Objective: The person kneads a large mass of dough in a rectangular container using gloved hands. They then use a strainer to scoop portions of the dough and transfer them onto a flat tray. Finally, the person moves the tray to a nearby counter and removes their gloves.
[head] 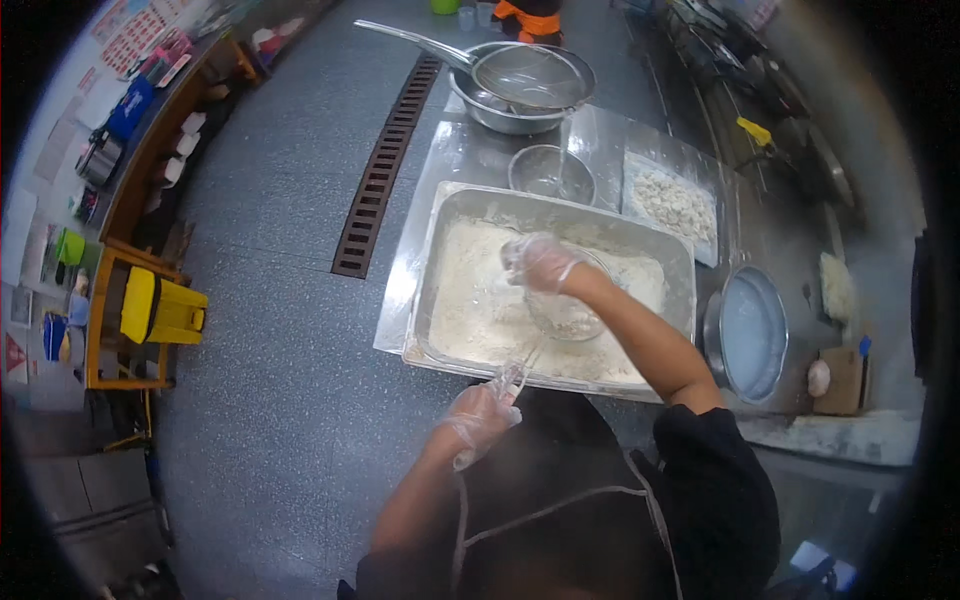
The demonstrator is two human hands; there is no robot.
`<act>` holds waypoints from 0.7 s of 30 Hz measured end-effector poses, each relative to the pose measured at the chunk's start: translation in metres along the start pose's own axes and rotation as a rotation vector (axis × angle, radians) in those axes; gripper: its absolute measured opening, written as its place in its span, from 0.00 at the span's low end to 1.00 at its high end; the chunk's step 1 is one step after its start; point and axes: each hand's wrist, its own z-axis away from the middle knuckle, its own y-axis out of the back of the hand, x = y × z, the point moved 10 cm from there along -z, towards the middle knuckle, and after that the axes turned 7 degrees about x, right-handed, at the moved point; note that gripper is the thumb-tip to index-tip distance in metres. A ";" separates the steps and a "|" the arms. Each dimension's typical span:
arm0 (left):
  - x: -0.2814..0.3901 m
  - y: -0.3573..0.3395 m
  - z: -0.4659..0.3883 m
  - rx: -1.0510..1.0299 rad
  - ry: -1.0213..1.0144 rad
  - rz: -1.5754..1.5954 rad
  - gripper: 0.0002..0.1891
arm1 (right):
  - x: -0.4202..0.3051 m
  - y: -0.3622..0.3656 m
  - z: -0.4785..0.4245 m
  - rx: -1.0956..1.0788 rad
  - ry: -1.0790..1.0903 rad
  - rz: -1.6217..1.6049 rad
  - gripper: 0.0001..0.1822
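Observation:
A deep rectangular steel pan (691,300) holds a bed of pale flour (472,300). My left hand (484,416), in a clear plastic glove, is shut on the handle of a round wire strainer (570,326) at the pan's near edge. The strainer's mesh bowl rests in or just over the flour. My right hand (540,262), gloved too, hangs over the flour at the strainer's upper left. It is blurred, so I cannot tell whether its fingers hold anything.
Beyond the pan stand a small steel bowl (551,172) and a larger steel bowl (487,112) with a long-handled strainer (532,75) on it. At the right are a tray of floured pieces (675,206) and a steel basin of cloudy liquid (754,334). A yellow bin (161,307) stands left.

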 end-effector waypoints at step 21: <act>-0.015 0.050 0.015 0.223 0.377 0.155 0.36 | 0.084 -0.134 0.189 -0.267 -0.911 -0.243 0.55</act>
